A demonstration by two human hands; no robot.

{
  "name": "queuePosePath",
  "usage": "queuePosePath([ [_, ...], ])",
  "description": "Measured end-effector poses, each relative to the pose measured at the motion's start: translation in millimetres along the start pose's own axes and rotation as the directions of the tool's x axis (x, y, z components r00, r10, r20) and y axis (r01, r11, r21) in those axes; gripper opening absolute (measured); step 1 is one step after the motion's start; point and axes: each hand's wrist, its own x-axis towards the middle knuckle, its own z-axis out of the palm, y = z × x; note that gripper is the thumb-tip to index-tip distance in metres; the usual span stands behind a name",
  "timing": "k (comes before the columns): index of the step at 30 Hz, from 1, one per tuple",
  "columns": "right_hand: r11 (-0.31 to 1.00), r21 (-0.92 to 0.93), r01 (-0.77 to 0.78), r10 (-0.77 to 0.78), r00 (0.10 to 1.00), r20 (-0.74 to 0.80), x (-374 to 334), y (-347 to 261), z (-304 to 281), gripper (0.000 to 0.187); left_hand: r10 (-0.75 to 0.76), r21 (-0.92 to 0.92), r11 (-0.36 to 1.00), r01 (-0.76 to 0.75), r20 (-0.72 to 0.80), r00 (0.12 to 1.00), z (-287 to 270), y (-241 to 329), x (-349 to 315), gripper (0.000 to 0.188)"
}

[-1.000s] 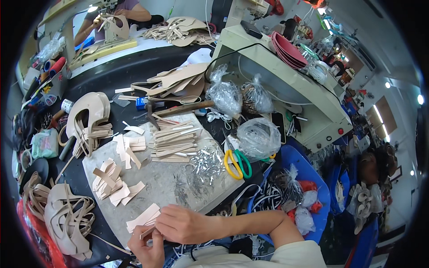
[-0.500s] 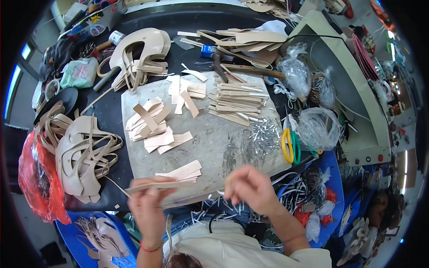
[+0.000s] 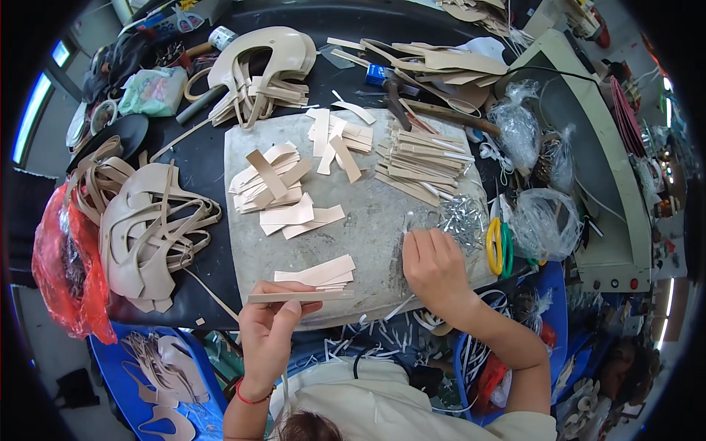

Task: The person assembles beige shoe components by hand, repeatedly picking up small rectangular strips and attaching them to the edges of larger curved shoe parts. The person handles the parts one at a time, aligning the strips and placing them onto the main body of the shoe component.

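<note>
My left hand (image 3: 271, 334) is closed around a narrow beige leather strip (image 3: 323, 296) above the front edge of the grey work board, thumb lying on the strip. Just beyond it is a small fan of pale strips (image 3: 320, 273). My right hand (image 3: 435, 268) reaches over the right part of the board, fingers bunched and pointing away from me. Whatever its fingertips pinch, if anything, is hidden. Close to them, at the far right, lies a pile of small shiny metal pieces (image 3: 463, 223). Scissors with yellow handles (image 3: 493, 246) and green-handled scissors (image 3: 507, 250) rest beside that pile.
On the grey board (image 3: 382, 213) are wide pale strips (image 3: 272, 180) and stacked narrow strips (image 3: 423, 163). Cut leather pieces (image 3: 143, 228) lie left, and a hammer (image 3: 441, 114) lies at the back. Blue bins (image 3: 198, 408) flank me; plastic bags (image 3: 544, 220) sit right.
My right hand has moved forward, and its fingers have come down beside the metal pieces. My left hand keeps its strip. The whole view has shifted slightly.
</note>
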Motion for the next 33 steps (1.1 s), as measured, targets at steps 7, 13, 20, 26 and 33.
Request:
queuePosePath([
  [7,0.756,0.603,-0.254,0.316,0.949,0.004,-9,15,-17,0.014,0.028,-0.005,1.000,-0.028,0.031,0.999,-2,2,-6,0.008],
  [13,0.613,0.729,-0.304,0.476,0.879,-0.033,1,7,-13,0.024,0.011,-0.011,1.000,-0.010,0.070,0.997,4,-3,-1,0.007],
  [20,0.032,0.914,-0.404,0.524,0.786,0.329,13,31,-13,0.017,0.087,-0.029,0.996,-0.085,0.081,0.993,3,3,-8,0.010],
  [26,0.517,0.817,-0.255,0.044,0.961,0.273,-27,22,-44,0.010,0.061,-0.058,0.997,-0.058,0.047,0.997,-6,-4,-4,0.010],
  [33,0.980,0.137,-0.147,0.148,0.989,-0.001,-2,-2,-8,0.012,0.075,0.024,0.997,-0.077,0.065,0.995,13,0,-4,0.012],
])
